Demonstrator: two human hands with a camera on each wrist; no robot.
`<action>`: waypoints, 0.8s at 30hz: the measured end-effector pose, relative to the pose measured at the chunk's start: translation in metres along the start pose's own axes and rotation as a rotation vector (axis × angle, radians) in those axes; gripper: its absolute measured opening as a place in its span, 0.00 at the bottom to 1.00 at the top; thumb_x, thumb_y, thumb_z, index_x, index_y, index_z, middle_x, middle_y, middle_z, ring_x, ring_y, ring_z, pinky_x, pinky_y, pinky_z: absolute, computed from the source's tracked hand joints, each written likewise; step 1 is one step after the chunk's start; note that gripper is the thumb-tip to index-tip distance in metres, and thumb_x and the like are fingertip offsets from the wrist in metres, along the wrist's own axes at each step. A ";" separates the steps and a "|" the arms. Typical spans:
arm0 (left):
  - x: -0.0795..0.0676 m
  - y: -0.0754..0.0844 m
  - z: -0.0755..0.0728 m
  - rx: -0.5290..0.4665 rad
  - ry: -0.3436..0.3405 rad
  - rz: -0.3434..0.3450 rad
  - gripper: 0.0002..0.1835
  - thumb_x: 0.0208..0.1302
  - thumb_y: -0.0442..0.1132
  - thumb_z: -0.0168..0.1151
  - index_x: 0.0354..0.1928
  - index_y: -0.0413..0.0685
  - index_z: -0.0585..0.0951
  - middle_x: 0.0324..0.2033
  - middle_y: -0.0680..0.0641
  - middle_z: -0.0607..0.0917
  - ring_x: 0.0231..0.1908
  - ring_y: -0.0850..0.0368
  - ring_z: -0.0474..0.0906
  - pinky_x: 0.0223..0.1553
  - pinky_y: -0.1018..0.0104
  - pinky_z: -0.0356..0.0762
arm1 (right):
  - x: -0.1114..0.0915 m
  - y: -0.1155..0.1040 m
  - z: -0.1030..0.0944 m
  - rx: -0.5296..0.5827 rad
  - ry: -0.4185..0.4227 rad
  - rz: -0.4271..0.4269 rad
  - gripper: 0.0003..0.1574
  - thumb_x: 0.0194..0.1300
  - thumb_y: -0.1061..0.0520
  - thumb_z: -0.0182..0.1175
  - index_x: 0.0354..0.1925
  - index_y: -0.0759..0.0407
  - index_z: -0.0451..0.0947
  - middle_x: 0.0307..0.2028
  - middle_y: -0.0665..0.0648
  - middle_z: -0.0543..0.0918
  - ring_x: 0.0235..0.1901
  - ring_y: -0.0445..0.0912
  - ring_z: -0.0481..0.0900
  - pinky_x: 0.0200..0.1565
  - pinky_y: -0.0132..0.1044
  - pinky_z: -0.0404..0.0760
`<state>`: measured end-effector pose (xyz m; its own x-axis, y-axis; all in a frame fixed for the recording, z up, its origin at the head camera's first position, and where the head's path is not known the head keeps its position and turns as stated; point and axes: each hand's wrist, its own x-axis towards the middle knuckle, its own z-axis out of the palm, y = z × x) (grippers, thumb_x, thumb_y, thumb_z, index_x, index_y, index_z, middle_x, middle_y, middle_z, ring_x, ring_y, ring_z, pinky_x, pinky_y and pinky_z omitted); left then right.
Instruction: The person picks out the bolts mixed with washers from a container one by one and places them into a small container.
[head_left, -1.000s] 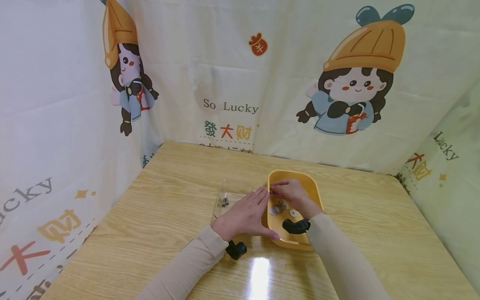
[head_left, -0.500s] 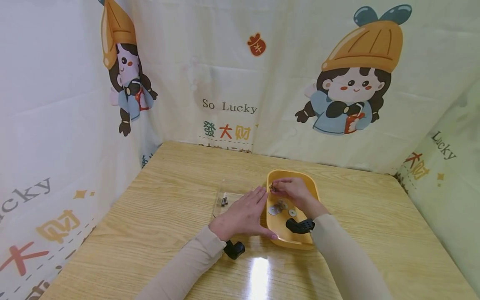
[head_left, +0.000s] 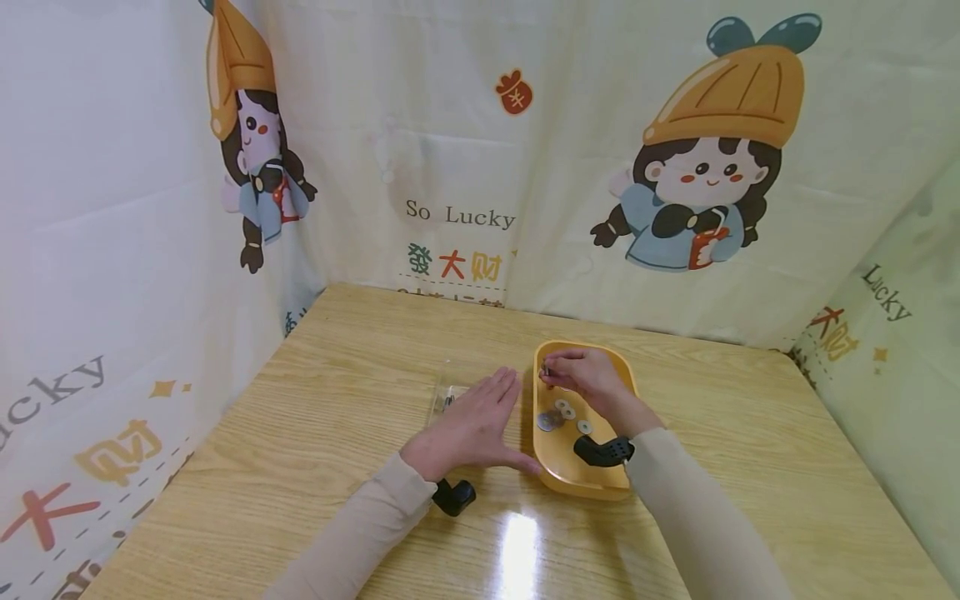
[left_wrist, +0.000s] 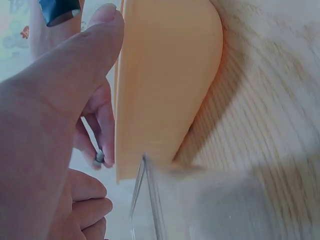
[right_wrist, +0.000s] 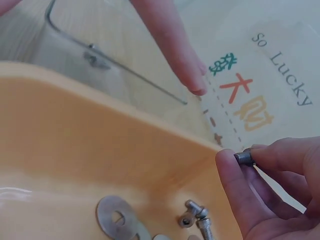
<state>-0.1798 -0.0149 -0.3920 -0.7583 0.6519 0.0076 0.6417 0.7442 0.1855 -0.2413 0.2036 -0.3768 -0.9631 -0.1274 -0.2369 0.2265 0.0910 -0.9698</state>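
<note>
My right hand pinches a small metal screw between thumb and fingertips, over the far left part of an orange bin. Inside the bin lie several flat washers and several loose screws, clearest in the right wrist view. My left hand is spread with fingers straight, its thumb tip close to the bin's left rim. It hovers over a clear plastic box and partly hides it in the head view. A few screws sit in that box.
The clear box stands directly left of the bin on a wooden table. A printed curtain hangs behind the table and along its sides. Black wrist devices are worn on both wrists.
My left hand has drawn left, away from the bin's rim, covering more of the clear box. My right hand has risen slightly with the pinched screw. Some washers in the bin now lie spread apart.
</note>
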 end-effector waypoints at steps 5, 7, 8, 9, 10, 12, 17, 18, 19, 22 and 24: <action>-0.002 -0.007 -0.002 0.009 0.014 -0.010 0.68 0.49 0.81 0.56 0.76 0.34 0.52 0.77 0.36 0.51 0.78 0.45 0.43 0.78 0.55 0.50 | -0.003 -0.007 0.001 -0.002 -0.009 -0.008 0.23 0.72 0.65 0.55 0.60 0.79 0.71 0.47 0.65 0.84 0.40 0.45 0.88 0.51 0.38 0.85; -0.004 -0.011 -0.003 -0.015 0.008 -0.026 0.68 0.50 0.80 0.57 0.76 0.34 0.51 0.78 0.36 0.49 0.79 0.45 0.42 0.78 0.54 0.49 | -0.004 -0.010 0.003 0.001 -0.020 -0.009 0.24 0.72 0.64 0.56 0.60 0.79 0.70 0.48 0.65 0.83 0.42 0.46 0.88 0.51 0.38 0.85; -0.005 -0.012 -0.004 -0.028 0.005 -0.036 0.67 0.50 0.80 0.58 0.77 0.34 0.51 0.78 0.37 0.49 0.79 0.46 0.41 0.78 0.54 0.48 | -0.004 -0.011 0.005 0.003 -0.028 -0.009 0.24 0.72 0.63 0.56 0.61 0.79 0.70 0.48 0.64 0.84 0.43 0.46 0.87 0.52 0.38 0.84; -0.007 -0.014 -0.004 -0.039 0.001 -0.046 0.67 0.50 0.79 0.59 0.77 0.35 0.50 0.78 0.38 0.48 0.79 0.46 0.40 0.78 0.54 0.47 | -0.004 -0.012 0.006 0.013 -0.034 -0.012 0.24 0.72 0.64 0.56 0.60 0.79 0.70 0.47 0.64 0.84 0.44 0.47 0.87 0.52 0.38 0.84; -0.008 -0.016 -0.005 -0.050 -0.001 -0.054 0.68 0.50 0.79 0.60 0.77 0.35 0.50 0.78 0.38 0.47 0.79 0.46 0.40 0.78 0.54 0.46 | -0.004 -0.013 0.008 0.018 -0.040 -0.014 0.24 0.72 0.64 0.56 0.60 0.79 0.70 0.47 0.63 0.84 0.45 0.48 0.87 0.53 0.39 0.84; -0.010 -0.019 -0.006 -0.069 0.000 -0.069 0.68 0.49 0.78 0.61 0.77 0.36 0.49 0.78 0.39 0.46 0.79 0.47 0.39 0.78 0.53 0.46 | -0.005 -0.016 0.012 0.017 -0.044 -0.014 0.24 0.71 0.64 0.57 0.60 0.79 0.71 0.46 0.62 0.84 0.46 0.48 0.87 0.54 0.41 0.83; -0.015 -0.028 -0.006 -0.085 0.011 -0.100 0.68 0.49 0.78 0.62 0.78 0.37 0.48 0.79 0.39 0.46 0.79 0.48 0.39 0.78 0.53 0.45 | -0.004 -0.019 0.024 -0.011 -0.054 -0.016 0.20 0.71 0.64 0.58 0.56 0.76 0.75 0.45 0.62 0.84 0.45 0.49 0.87 0.57 0.46 0.81; -0.016 -0.030 -0.007 -0.090 0.013 -0.106 0.68 0.49 0.77 0.62 0.77 0.37 0.48 0.79 0.40 0.46 0.79 0.48 0.39 0.78 0.53 0.45 | -0.004 -0.020 0.026 -0.013 -0.060 -0.018 0.19 0.71 0.64 0.58 0.56 0.75 0.75 0.45 0.62 0.85 0.44 0.49 0.87 0.59 0.48 0.80; -0.017 -0.031 -0.007 -0.089 0.013 -0.115 0.68 0.49 0.77 0.62 0.78 0.37 0.48 0.79 0.39 0.46 0.79 0.48 0.38 0.78 0.54 0.45 | -0.004 -0.020 0.028 -0.015 -0.066 -0.022 0.18 0.71 0.64 0.58 0.55 0.75 0.75 0.46 0.64 0.84 0.44 0.49 0.87 0.59 0.49 0.79; -0.020 -0.034 -0.010 -0.106 0.021 -0.129 0.67 0.50 0.76 0.63 0.77 0.36 0.48 0.78 0.39 0.47 0.79 0.48 0.39 0.78 0.53 0.45 | -0.004 -0.022 0.033 -0.015 -0.085 -0.026 0.18 0.71 0.64 0.58 0.54 0.75 0.76 0.47 0.67 0.84 0.43 0.49 0.88 0.61 0.53 0.77; -0.022 -0.036 -0.011 -0.115 0.022 -0.138 0.67 0.50 0.76 0.63 0.77 0.37 0.48 0.78 0.39 0.46 0.79 0.47 0.39 0.78 0.53 0.45 | -0.004 -0.022 0.036 -0.019 -0.089 -0.027 0.17 0.70 0.64 0.58 0.53 0.75 0.76 0.47 0.68 0.84 0.41 0.48 0.88 0.61 0.52 0.77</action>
<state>-0.1875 -0.0579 -0.3878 -0.8413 0.5405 -0.0048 0.5149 0.8041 0.2973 -0.2373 0.1663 -0.3570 -0.9519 -0.2176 -0.2160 0.1972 0.1047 -0.9748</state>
